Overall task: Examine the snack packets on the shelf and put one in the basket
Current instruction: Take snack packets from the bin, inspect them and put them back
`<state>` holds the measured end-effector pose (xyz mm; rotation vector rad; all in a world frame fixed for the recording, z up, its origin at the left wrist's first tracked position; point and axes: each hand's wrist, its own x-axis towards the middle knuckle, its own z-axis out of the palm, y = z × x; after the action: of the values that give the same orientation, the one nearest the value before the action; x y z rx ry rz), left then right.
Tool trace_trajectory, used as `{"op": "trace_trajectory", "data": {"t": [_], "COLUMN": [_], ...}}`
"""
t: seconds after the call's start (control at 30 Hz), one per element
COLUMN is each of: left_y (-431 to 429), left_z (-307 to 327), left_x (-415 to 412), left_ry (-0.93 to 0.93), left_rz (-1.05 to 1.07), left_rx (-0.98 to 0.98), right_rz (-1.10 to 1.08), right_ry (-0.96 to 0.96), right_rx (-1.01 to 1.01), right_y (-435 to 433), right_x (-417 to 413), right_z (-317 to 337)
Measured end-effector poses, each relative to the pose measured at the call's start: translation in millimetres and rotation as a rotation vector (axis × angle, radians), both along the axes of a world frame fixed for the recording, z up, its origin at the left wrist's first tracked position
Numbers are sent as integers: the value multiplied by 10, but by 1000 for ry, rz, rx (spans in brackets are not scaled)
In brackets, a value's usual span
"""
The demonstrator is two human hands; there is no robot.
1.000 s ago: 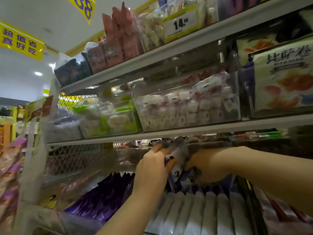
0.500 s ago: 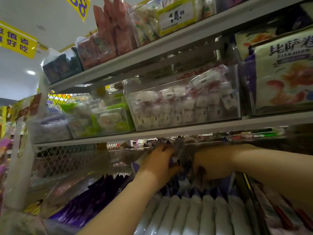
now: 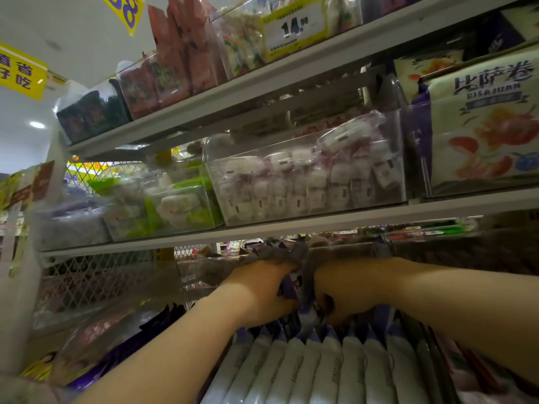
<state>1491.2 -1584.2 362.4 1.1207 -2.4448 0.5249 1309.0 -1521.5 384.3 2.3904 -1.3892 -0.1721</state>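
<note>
At centre frame, the left hand [image 3: 262,293] and right hand [image 3: 347,293] both grip one purple packet [image 3: 287,288] above the row [image 3: 320,371], likely to inspect it.

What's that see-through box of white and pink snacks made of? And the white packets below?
The see-through box looks like hard clear plastic: glossy, snacks visible through its wall. The white packets are probably smooth plastic film: slightly shiny, with pinched sealed tops.

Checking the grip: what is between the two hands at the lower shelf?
Head view: a purple-and-white snack packet stands between the left hand and the right hand; both appear to hold it.
</note>
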Motion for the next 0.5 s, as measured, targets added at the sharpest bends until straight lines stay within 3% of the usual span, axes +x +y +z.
{"op": "trace_trajectory", "data": {"t": [0.3,0.5], "left_y": [78,31], "left_z": [-204,-255], "left_x": [19,-12], "left_ry": [-61,-42], "left_rz": [54,108], "left_rx": [-118,-134], "right_rz": [63,22], "right_ry": [23,-127], "right_rx": [-120,-285], "right_y": [56,75], "right_x": [43,-87], "right_z": [-64,60]}}
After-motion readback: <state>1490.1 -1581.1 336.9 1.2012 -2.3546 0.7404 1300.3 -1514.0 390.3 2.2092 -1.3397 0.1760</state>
